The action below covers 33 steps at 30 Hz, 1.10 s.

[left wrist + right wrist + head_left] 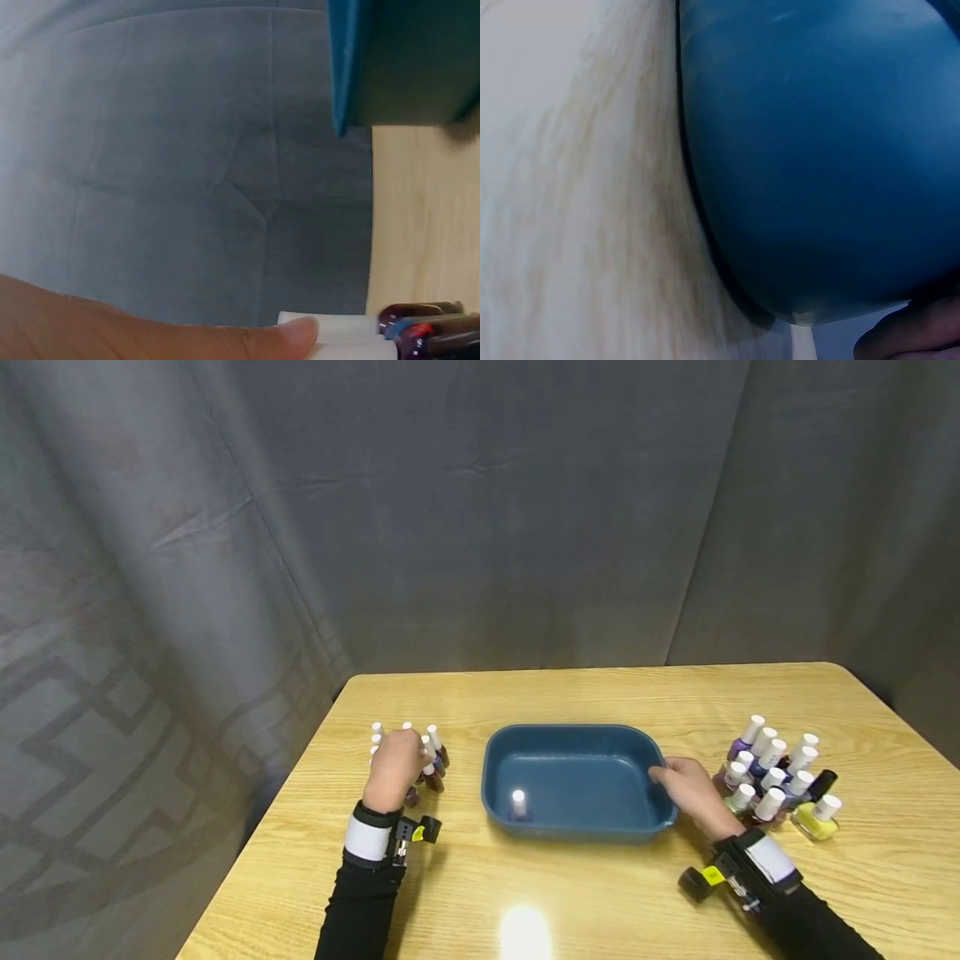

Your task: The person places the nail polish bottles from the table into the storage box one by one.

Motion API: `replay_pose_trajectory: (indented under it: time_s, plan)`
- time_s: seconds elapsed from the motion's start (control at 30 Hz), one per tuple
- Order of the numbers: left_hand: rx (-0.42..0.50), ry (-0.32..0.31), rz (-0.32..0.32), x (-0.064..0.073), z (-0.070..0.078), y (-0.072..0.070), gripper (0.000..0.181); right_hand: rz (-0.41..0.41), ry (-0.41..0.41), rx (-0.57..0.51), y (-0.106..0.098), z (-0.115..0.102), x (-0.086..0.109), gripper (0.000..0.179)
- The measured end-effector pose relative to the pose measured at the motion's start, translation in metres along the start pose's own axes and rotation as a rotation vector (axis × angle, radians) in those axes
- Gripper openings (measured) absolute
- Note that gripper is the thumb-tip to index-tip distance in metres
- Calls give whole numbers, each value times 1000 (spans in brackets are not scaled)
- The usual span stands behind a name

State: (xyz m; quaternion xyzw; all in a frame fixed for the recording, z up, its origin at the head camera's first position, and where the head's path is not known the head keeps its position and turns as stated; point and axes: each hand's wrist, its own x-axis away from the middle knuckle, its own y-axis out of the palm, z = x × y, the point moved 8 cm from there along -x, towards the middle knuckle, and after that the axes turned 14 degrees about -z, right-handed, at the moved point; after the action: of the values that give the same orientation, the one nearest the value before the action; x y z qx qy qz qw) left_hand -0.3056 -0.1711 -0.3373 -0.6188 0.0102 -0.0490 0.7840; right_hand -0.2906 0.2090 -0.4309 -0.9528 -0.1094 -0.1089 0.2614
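At the left, my left hand [397, 764] reaches down over a cluster of white-capped nail polish bottles [435, 743], fingers bent at the caps. In the left wrist view the thumb [277, 337] lies against a white cap [337, 324]; the other fingers are hidden. Dark red polish shows in the glass below the caps. My right hand [686, 785] grips the right rim of a blue tray [577, 831], thumb over the inside edge. One white-capped bottle [519, 804] stands in the tray's front left corner. The right wrist view shows the tray's outer wall [817, 165] and fingertips [911, 330] under its rim.
A second group of nail polish bottles [772, 768] stands right of the right hand, close to its wrist. A yellow bottle [816, 820] and a black-capped one [822, 783] are at its outer edge. A grey curtain [487, 527] hangs behind the wooden table [600, 893].
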Motion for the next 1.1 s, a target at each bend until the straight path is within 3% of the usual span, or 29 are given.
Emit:
replay_pose_trajectory:
  time_s: [0.27, 0.53, 0.67, 0.83, 1.1]
  plan:
    - [-10, 17, -6, 14, 13, -15, 48, -5, 14, 3, 1, -1, 1, 26]
    - [-9, 123, 102, 33, 43, -38, 39, -9, 15, 17, 1, -2, 0, 24]
    - [0, 177, 143, 37, 60, -43, 45, -11, 12, 16, 1, -3, 0, 24]
    - [17, 225, 141, 33, 78, -39, 48, -12, 11, 9, 0, -2, 0, 25]
    - [20, 240, 79, 25, 98, -15, 50, -10, 11, 9, 1, -2, 1, 26]
